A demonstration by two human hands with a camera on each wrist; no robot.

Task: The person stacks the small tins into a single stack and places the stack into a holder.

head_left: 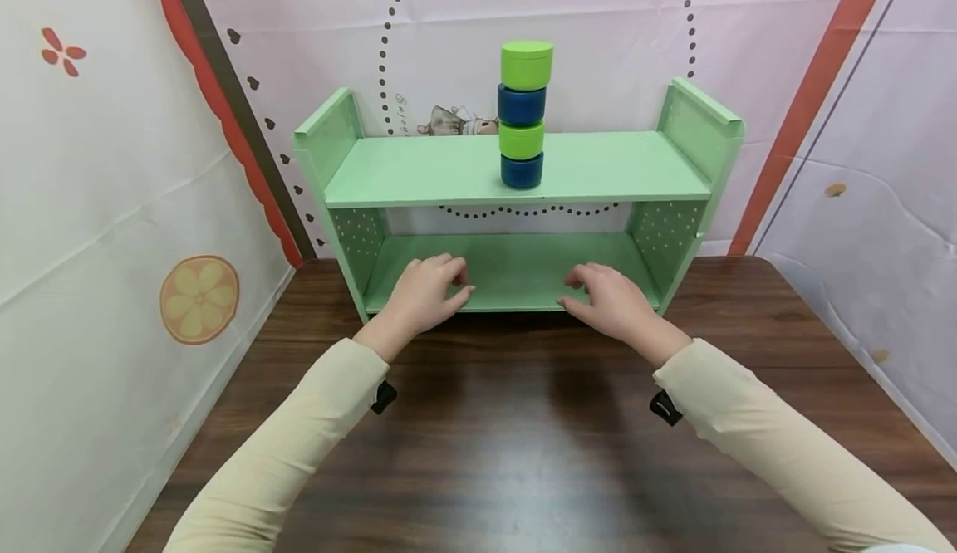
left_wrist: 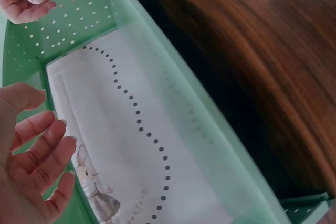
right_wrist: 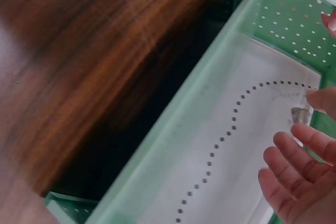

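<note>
On the upper board of a light green two-tier shelf (head_left: 419, 171) stands a stack of round containers. From the top down they are a lime green container (head_left: 527, 67), a blue one (head_left: 521, 105), another lime green one (head_left: 521, 141) and a blue one (head_left: 521, 171). My left hand (head_left: 429, 291) hovers before the lower board at the left, fingers loosely bent and nothing in them. Mirroring it on the right, my right hand (head_left: 607, 300) also holds nothing. Both wrist views show relaxed, slightly curved fingers (left_wrist: 50, 156) near the shelf.
The shelf rests at the back of a dark wooden table (head_left: 493, 453). Patterned cloth (head_left: 598, 38) hangs behind it and along both sides. Perforated side panels (head_left: 665, 225) bound the lower tier.
</note>
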